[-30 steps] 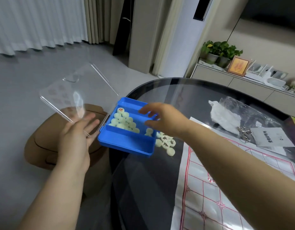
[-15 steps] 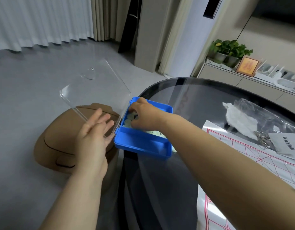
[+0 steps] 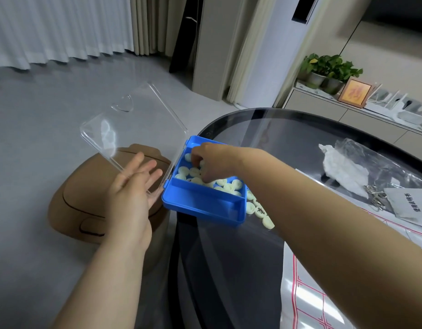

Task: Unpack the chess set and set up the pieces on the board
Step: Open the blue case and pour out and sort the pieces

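- The blue box (image 3: 205, 207) is being carried by the counter (image 3: 288, 143) at its left edge, with the near left corner overhanging.
- The clear lid (image 3: 134, 129) is being propped open by the left grip (image 3: 131, 188) and is tilted out over the floor. The fingers are being held straight and spread against it, so this grip is open.
- The right grip (image 3: 212, 160) is being held in the far compartment, fingers curled down among the pale pieces (image 3: 229, 186). Whether one is being pinched cannot be told.
- Loose pieces (image 3: 261, 211) are lying on the counter just beside the box's right wall.
- The red-lined board (image 3: 307, 300) is being partly covered by the right forearm.
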Motion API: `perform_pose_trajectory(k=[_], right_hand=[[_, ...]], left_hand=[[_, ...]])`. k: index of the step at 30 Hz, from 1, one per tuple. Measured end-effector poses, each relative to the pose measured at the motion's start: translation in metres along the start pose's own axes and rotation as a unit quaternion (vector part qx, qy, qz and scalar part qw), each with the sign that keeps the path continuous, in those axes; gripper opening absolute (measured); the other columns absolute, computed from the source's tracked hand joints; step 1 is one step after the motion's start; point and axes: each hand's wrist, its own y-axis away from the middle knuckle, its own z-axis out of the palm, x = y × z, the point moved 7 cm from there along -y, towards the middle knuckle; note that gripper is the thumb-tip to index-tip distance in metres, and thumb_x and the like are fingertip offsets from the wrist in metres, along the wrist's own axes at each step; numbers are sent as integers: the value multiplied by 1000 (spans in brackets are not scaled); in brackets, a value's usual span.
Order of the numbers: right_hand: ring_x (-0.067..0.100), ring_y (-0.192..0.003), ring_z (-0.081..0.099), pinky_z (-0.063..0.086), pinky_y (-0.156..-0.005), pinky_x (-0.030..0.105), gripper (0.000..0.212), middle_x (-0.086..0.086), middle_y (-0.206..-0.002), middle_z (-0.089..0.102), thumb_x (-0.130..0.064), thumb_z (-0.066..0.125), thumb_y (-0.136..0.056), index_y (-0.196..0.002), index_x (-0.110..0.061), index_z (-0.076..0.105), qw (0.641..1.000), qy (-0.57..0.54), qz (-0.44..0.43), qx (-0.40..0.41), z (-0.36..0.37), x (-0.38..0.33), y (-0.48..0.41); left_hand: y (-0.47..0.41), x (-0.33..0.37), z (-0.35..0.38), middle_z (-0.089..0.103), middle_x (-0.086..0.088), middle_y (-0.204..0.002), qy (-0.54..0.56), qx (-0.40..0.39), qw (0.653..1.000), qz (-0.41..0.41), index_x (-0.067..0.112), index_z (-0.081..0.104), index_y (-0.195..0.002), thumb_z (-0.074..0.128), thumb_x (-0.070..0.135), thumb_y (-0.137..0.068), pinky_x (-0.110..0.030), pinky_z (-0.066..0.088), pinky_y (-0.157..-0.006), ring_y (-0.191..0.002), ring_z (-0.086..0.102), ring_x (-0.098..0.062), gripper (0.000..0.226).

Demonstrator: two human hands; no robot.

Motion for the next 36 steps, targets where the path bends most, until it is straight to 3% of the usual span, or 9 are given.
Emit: perform_pose_trajectory(k=[8, 11, 15, 19, 24, 29, 33, 36], right_hand=[[9, -58, 41, 31, -48, 15, 23, 3, -94, 51, -13, 51, -88, -109, -7, 57, 1000, -21, 9, -11, 3, 2, 1], [9, -57, 42, 33, -48, 14, 16, 1, -81, 52, -10, 50, -87, -99, -10, 59, 998, -53, 15, 2, 1, 7, 4], [10, -53, 48, 38, -41, 10, 22, -1, -71, 53, -2, 45, -83, -94, -8, 62, 989, -128, 18, 71, -15, 18, 15], [5, -53, 47, 37, -41, 7, 23, -8, -66, 50, -1, 46, -83, -95, -10, 63, 968, -185, 25, 168, -36, 40, 37], [5, -55, 53, 45, -47, 7, 13, -7, -71, 55, -6, 57, -86, -97, -11, 57, 970, -213, 85, 84, -8, 81, 63], [7, -67, 57, 49, -59, 12, 17, -2, -90, 61, -11, 60, -85, -101, -15, 56, 970, -207, 114, 57, 15, 96, 73], [9, -83, 53, 45, -77, 19, 26, -3, -103, 58, -11, 60, -85, -111, -13, 58, 971, -167, 95, 145, -3, 92, 77], [2, -70, 49, 42, -65, 10, 24, -6, -97, 55, -8, 58, -85, -109, -13, 59, 965, -187, 39, 177, -20, 68, 76]], left_hand=[[-2, -1, -3, 62, 5, -93, -9, -5, 1000, 2, 22, 54, -102, 40, 4, -92, -23, 48, -71, -89, 61, -10, 24], [-2, -1, -2, 62, 3, -94, -7, -6, 1000, -1, 21, 54, -105, 39, 5, -92, -24, 48, -72, -90, 61, -11, 25], [-4, 0, -4, 63, 1, -95, -3, -2, 1000, -3, 15, 51, -117, 41, 7, -92, -25, 49, -74, -91, 61, -11, 28], [-4, 0, -5, 62, 3, -91, -3, 1, 1000, 0, 17, 50, -113, 39, 5, -92, -25, 50, -74, -90, 61, -12, 27], [-5, 1, -8, 62, 2, -93, 1, 2, 1000, 3, 22, 53, -98, 37, 4, -92, -23, 49, -69, -91, 61, -14, 25], [-4, 1, -7, 61, 3, -90, 5, 6, 1000, 5, 18, 50, -109, 35, 3, -92, -22, 48, -68, -90, 60, -14, 27], [-4, 1, -7, 61, 4, -90, -4, 3, 1000, 10, 11, 49, -124, 37, 4, -92, -23, 48, -70, -93, 60, -15, 35], [-4, 1, -7, 60, 5, -89, -7, 3, 1000, 9, 11, 49, -123, 37, 4, -92, -22, 48, -69, -93, 60, -15, 35]])
